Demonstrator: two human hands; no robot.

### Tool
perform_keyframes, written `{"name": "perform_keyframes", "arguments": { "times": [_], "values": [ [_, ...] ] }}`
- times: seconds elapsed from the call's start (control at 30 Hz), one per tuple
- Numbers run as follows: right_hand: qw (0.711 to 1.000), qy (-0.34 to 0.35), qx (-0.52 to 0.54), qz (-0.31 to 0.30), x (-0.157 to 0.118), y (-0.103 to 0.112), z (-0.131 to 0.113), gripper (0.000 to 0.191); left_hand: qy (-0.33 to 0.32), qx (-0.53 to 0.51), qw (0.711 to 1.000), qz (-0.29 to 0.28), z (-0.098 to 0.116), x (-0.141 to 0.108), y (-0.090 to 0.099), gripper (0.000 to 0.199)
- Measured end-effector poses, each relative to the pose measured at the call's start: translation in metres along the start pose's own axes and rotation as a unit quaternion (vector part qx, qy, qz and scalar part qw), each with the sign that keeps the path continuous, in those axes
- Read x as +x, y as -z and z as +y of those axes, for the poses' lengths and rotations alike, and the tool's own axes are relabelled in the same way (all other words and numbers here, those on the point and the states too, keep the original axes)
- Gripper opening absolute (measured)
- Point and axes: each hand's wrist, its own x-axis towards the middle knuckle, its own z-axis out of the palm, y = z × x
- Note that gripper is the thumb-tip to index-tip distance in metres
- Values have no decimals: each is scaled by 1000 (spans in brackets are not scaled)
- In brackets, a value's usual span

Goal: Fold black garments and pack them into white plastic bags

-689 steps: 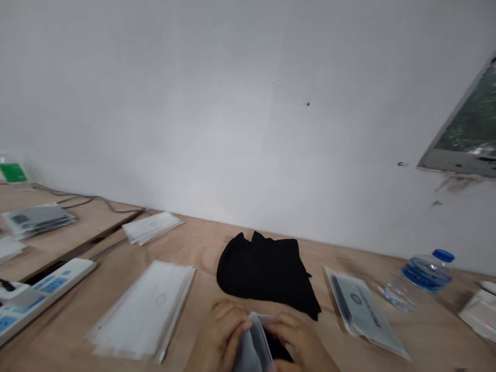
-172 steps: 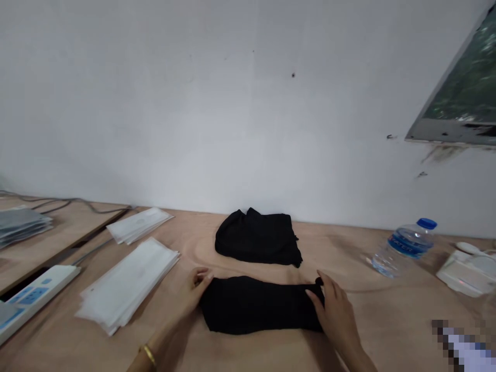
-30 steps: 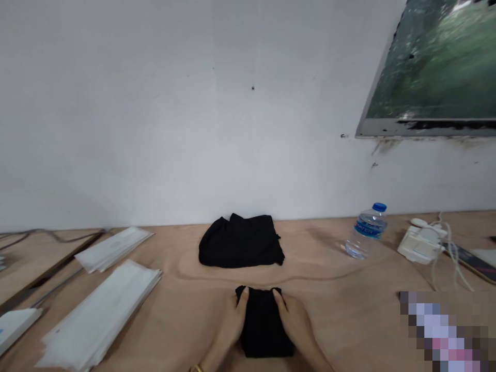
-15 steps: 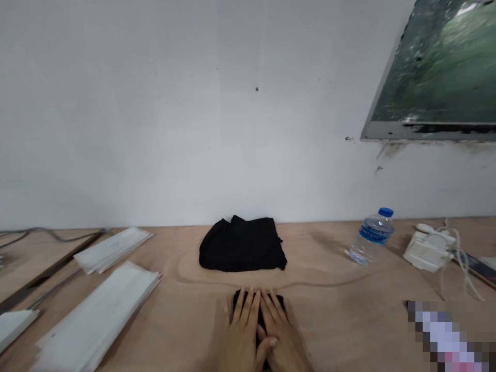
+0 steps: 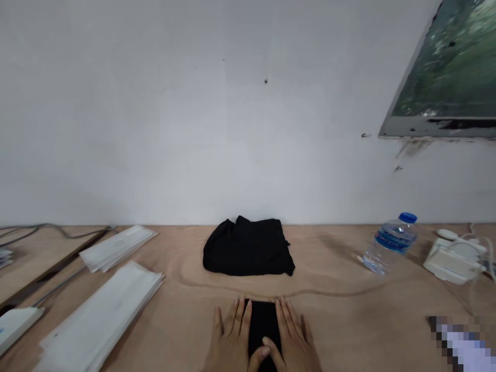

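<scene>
A narrow folded piece of black cloth (image 5: 264, 323) lies flat on the wooden table at the bottom centre. My left hand (image 5: 233, 338) rests flat along its left edge, fingers stretched out. On the other side, my right hand (image 5: 293, 336) lies flat with its fingers over the right edge. Both thumbs reach inward over the cloth and come close together. The near end of the cloth is cut off by the frame. Beyond my hands, a larger folded black cloth (image 5: 250, 248) lies near the wall.
White paper envelopes (image 5: 104, 315) are stacked at the left, with a smaller stack (image 5: 118, 247) behind. At the right stand a water bottle (image 5: 391, 243) and a white charger with cables (image 5: 455, 258). A blurred-out flat object (image 5: 465, 343) lies at the lower right.
My hands have moved apart, from side by side over the black cloth to its two edges, uncovering its middle. The view has shifted slightly left.
</scene>
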Motion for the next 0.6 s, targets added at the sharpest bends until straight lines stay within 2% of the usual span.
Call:
{"name": "perform_keyframes", "arguments": {
  "times": [0.07,0.13,0.2,0.27,0.37,0.43,0.5,0.53,0.57,0.6],
  "values": [
    [1000,1,14,17,0,-1,0,69,45,-27,998,16,3,-1,5,73],
    [999,1,32,33,-1,-1,0,68,141,-63,987,41,9,2,13,68],
    [997,1,55,48,-1,-2,0,68,232,-134,961,61,17,8,22,59],
    [994,7,89,60,-1,-3,1,67,267,-267,923,69,26,17,28,49],
    [976,11,197,95,-1,-2,3,67,246,-437,862,73,36,28,30,41],
    [941,-16,310,139,-5,3,6,73,189,-542,815,75,39,28,29,42],
    [894,-53,419,148,-14,12,11,75,103,-672,729,78,42,23,26,47],
    [876,-66,458,138,-19,17,14,69,64,-719,687,76,45,19,24,54],
    [864,-75,483,122,-25,22,16,60,40,-740,668,75,48,15,23,60],
    [858,-79,497,108,-31,26,18,49,33,-722,687,73,51,11,21,66]
  ]
}}
